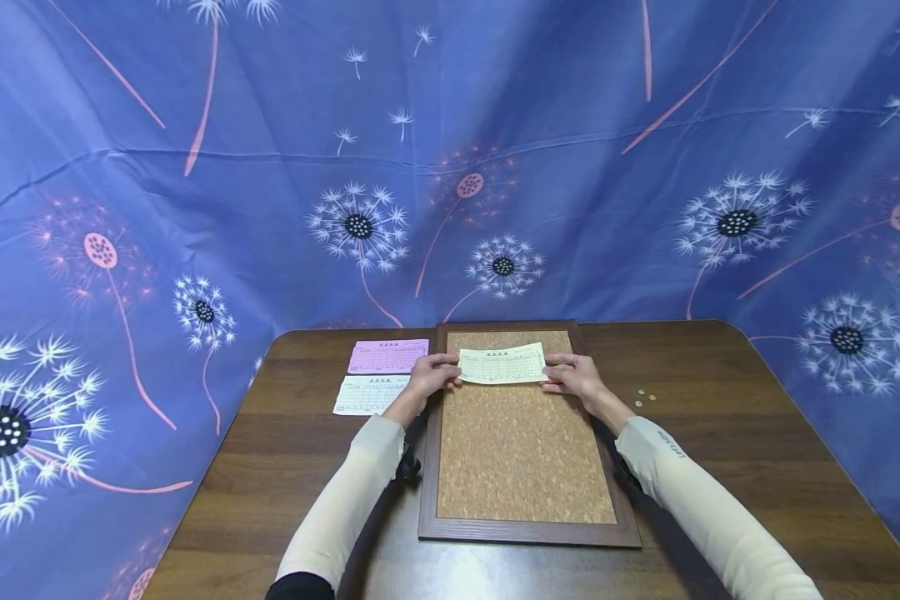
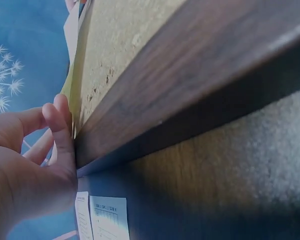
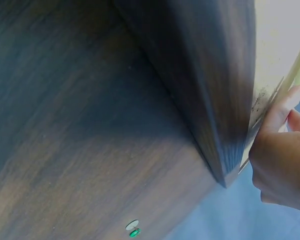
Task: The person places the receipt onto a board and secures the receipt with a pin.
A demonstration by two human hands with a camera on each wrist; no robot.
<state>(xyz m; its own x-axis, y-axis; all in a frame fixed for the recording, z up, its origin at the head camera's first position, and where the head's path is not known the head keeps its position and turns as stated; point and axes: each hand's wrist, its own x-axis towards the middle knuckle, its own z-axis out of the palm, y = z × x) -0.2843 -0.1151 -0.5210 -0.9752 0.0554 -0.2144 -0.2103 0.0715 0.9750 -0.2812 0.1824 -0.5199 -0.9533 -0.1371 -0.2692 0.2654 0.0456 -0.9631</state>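
Note:
A pale yellow printed form (image 1: 501, 365) is stretched flat between both hands over the upper part of a cork board (image 1: 525, 450) with a dark wooden frame. My left hand (image 1: 435, 375) pinches the form's left edge, close to the frame's left side. At the opposite edge, my right hand (image 1: 574, 377) pinches the paper between thumb and fingers. In the left wrist view the left hand (image 2: 40, 150) is beside the frame, with the yellow sheet (image 2: 70, 87) at its fingertips. The right wrist view shows the right hand (image 3: 285, 150) at the board's far corner.
Left of the board, a pink form (image 1: 387, 357) and a white form (image 1: 367, 395) lie on the brown wooden table (image 1: 307, 483). Several small thumbtacks (image 1: 640, 392) lie to the board's right. A blue dandelion-patterned cloth (image 1: 570, 208) hangs behind the table.

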